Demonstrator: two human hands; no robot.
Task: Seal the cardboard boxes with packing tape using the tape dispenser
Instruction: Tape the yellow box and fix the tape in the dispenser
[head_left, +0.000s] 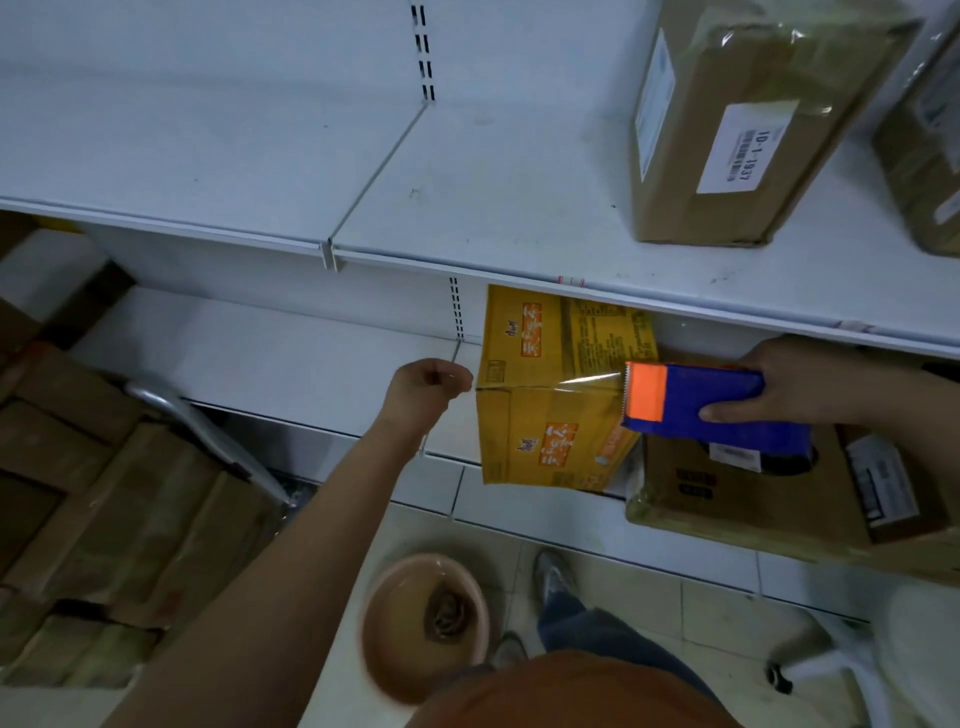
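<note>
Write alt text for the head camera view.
A person's right hand holds a blue and orange tape dispenser, stretching clear tape across a yellow cardboard box on a white shelf; the left hand pinches the tape's end.

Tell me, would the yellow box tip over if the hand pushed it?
Probably yes. The yellow box sits tilted and overhangs the shelf edge, so a push could drop it. It is likely stiff cardboard, and the shiny tape may feel slippery.
</note>
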